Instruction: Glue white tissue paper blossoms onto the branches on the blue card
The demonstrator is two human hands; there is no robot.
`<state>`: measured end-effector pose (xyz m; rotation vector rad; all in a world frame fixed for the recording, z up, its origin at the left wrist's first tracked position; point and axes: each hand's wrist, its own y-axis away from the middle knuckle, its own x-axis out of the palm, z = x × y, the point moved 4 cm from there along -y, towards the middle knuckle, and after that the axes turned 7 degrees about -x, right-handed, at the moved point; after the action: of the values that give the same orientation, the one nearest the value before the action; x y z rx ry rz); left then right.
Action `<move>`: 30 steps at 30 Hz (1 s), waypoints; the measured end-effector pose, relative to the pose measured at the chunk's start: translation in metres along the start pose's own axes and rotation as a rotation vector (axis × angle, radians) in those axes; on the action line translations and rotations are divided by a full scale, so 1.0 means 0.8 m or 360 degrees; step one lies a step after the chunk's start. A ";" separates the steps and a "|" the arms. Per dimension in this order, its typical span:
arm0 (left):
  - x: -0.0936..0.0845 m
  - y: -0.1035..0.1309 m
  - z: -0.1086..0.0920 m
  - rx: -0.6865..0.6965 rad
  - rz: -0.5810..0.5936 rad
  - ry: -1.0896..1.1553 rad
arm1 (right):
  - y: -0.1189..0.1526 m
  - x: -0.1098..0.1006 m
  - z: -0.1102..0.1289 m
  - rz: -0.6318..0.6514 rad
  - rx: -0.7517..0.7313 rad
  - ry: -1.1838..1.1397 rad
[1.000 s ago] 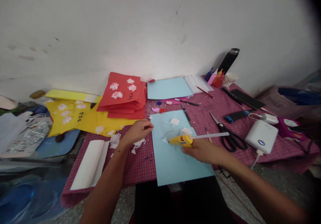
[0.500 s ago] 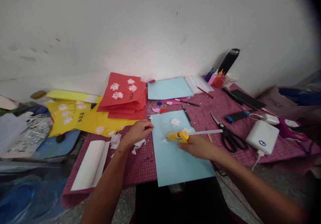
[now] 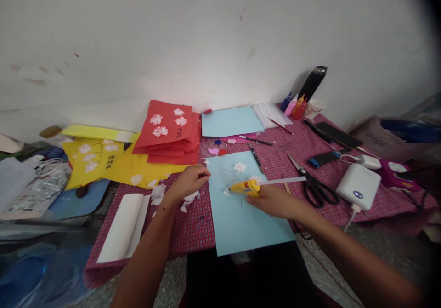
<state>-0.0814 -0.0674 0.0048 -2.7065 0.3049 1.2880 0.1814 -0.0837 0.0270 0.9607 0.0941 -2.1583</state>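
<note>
Plaid tablecloth [image 3: 191, 234], blue paper sheet [image 3: 251, 234] on top

Sheet overhung tablecloth's front edge. Right hand [image 3: 267, 201] held yellow glue gun [image 3: 244, 187] over sheet, fingers closed round it. Left hand [image 3: 192, 179] sat at sheet's left edge, fingers curled; couldn't tell if holding anything. White paper flower [image 3: 240, 167] lay beyond gun, small white scrap [image 3: 226, 192] near nozzle [image 3: 232, 189].

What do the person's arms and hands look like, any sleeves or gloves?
The left hand and right hand are ungloved. No sleeves show on either forearm, and no watch or bracelet is visible.
</note>
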 end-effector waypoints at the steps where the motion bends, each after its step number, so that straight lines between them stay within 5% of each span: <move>1: 0.000 0.000 0.000 0.0000 -0.0005 -0.0001 | 0.000 -0.001 0.001 -0.0009 -0.0009 0.0003; 15: 0.001 0.000 -0.002 0.0000 0.0005 0.0011 | 0.023 -0.005 -0.007 -0.0024 0.0180 0.0137; 30: 0.000 0.000 -0.002 0.0012 -0.0003 -0.0003 | 0.005 0.007 -0.009 -0.0048 0.0081 0.0173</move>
<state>-0.0804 -0.0677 0.0058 -2.6987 0.3067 1.2863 0.1857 -0.0873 0.0193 1.1129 0.1072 -2.1444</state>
